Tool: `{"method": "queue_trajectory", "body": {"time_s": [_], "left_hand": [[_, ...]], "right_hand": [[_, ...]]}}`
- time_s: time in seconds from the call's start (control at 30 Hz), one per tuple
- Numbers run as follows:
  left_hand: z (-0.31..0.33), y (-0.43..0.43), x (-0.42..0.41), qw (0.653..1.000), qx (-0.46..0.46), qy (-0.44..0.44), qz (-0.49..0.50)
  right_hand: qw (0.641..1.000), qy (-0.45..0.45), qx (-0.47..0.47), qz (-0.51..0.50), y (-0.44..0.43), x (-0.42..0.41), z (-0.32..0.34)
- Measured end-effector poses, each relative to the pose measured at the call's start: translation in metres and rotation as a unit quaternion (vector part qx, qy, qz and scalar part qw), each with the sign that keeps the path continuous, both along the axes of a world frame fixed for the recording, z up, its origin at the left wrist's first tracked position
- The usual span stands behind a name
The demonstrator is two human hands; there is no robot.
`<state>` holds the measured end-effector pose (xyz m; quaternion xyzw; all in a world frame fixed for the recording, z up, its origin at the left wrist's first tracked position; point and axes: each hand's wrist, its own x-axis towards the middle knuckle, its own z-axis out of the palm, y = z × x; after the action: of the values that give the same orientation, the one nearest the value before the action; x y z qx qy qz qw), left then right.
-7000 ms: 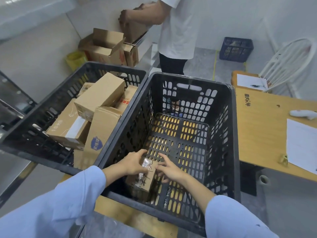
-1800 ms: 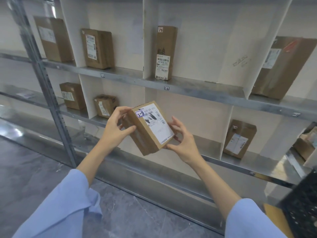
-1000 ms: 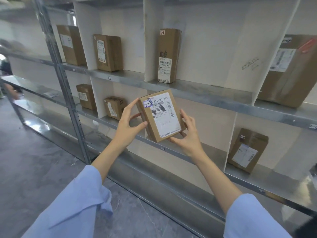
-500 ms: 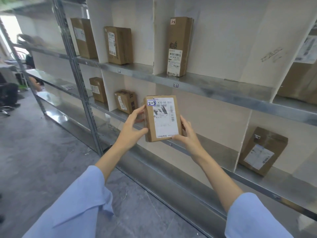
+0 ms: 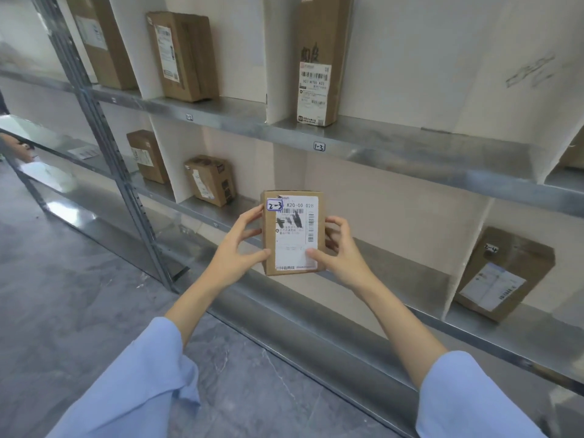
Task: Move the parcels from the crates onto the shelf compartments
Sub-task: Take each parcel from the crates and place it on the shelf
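Observation:
I hold a small brown cardboard parcel (image 5: 292,232) upright with both hands, its white shipping label and a handwritten "2-3" sticker facing me. My left hand (image 5: 238,248) grips its left edge and my right hand (image 5: 339,251) grips its right edge, thumb on the label. The parcel hangs in front of the lower shelf (image 5: 395,263), before a compartment with no parcel in it. That compartment sits below the upper shelf's edge tag "1-3" (image 5: 319,146).
The metal shelf has white dividers. On the upper shelf stand a tall parcel (image 5: 317,63) and a box (image 5: 183,55). The lower row holds a small box (image 5: 210,181), a parcel (image 5: 147,156) and a leaning parcel (image 5: 504,273). An upright post (image 5: 104,140) stands left. Grey floor below.
I carried the parcel from the crate to the shelf and turned it upright. In the last second it moved closer to the lower compartment, and the shelf looms nearer.

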<state>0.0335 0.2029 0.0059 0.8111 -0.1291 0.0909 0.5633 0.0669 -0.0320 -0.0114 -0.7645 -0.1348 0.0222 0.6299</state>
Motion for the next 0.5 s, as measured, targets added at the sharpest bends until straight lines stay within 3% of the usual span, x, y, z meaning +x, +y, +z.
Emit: {"method": "queue_trajectory", "body": {"time_s": [0.5], "left_hand": [[-0.056, 0.019, 0.141, 0.992, -0.023, 0.063, -0.107]], "right_hand": [[0.988, 0.058, -0.010, -0.143, 0.037, 0.105, -0.063]]}}
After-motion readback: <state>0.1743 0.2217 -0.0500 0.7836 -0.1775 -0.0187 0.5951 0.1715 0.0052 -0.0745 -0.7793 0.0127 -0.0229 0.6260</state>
